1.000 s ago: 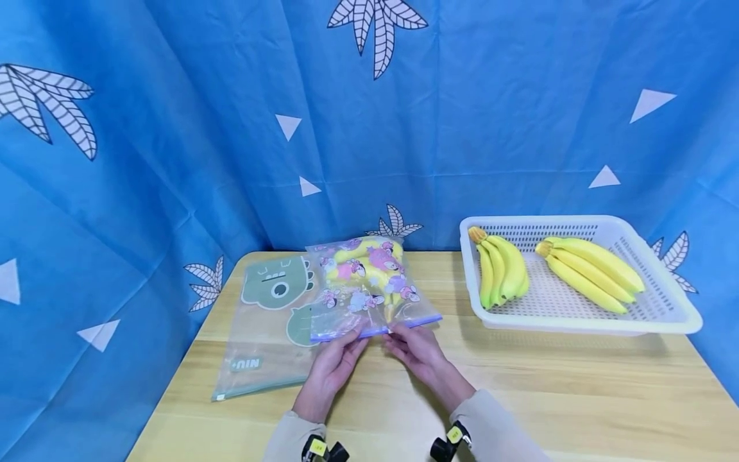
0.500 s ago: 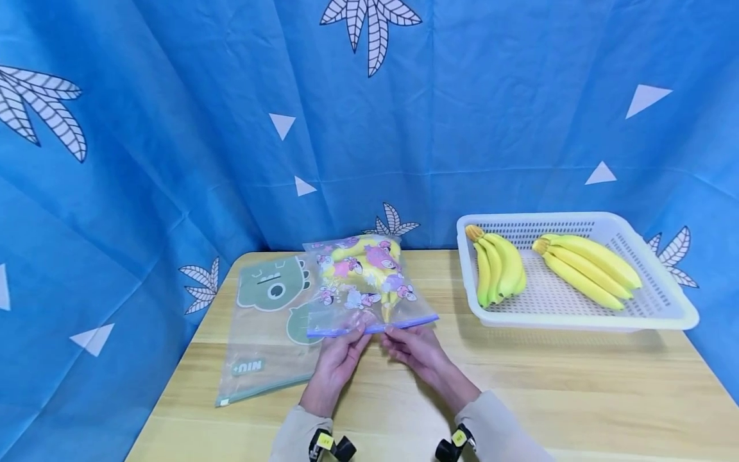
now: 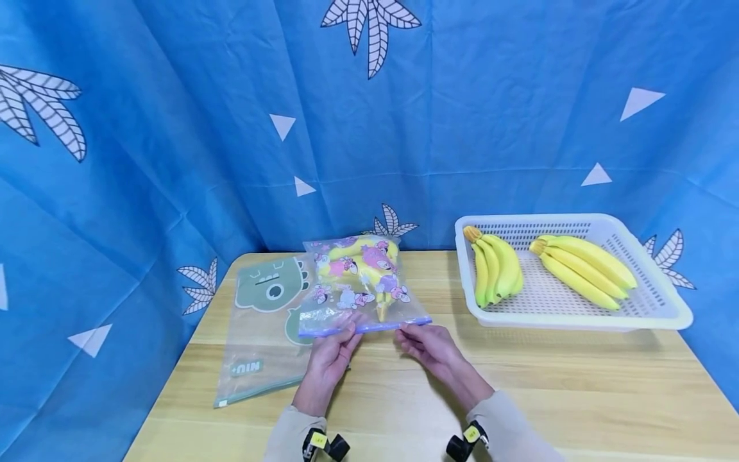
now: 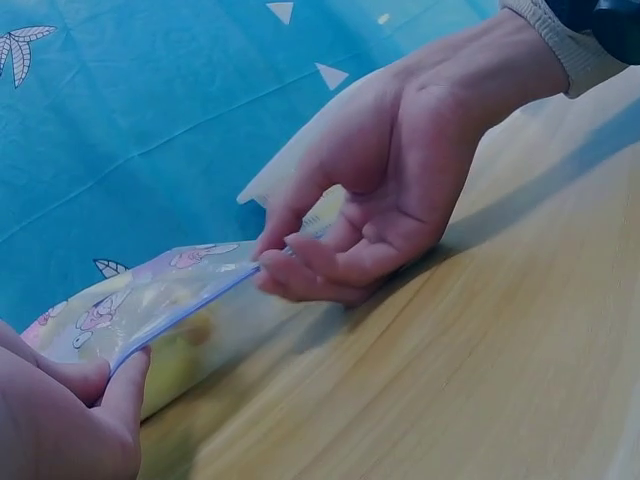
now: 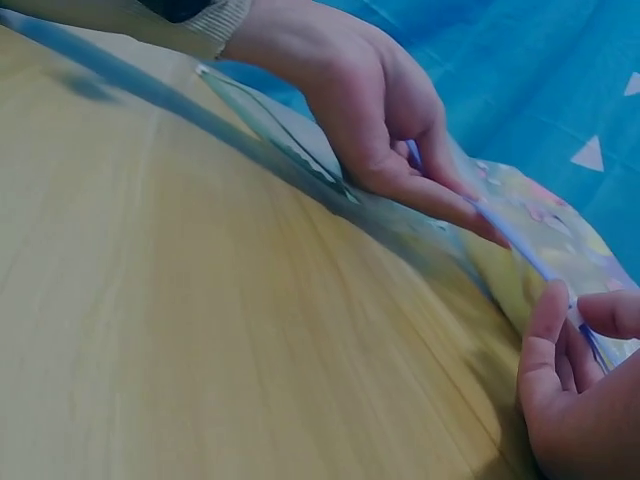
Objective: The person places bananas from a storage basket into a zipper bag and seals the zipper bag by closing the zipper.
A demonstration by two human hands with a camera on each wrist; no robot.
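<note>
A clear zip bag (image 3: 329, 317) printed with pink and purple cartoon figures lies in the middle of the head view, yellow bananas (image 3: 353, 250) inside it. Its purple zip edge faces me. My left hand (image 3: 329, 362) pinches that edge left of centre between thumb and fingers. Closer to the right corner, my right hand (image 3: 435, 353) pinches the same edge. In the left wrist view the zip strip (image 4: 190, 312) runs taut between both hands. From the right wrist view, the purple strip (image 5: 520, 245) passes between the fingers of both hands.
A larger zip bag (image 3: 260, 343) with a green dinosaur print lies flat on the wooden table (image 3: 398, 410), partly under the cartoon bag. At right stands a white basket (image 3: 583, 321) holding two banana bunches, one on the left (image 3: 499, 266), another on the right (image 3: 586, 269). A blue curtain hangs behind.
My right hand has slid rightward along the zip edge, and my left hand has shifted slightly left. The hands are farther apart. The bag has moved slightly left.
</note>
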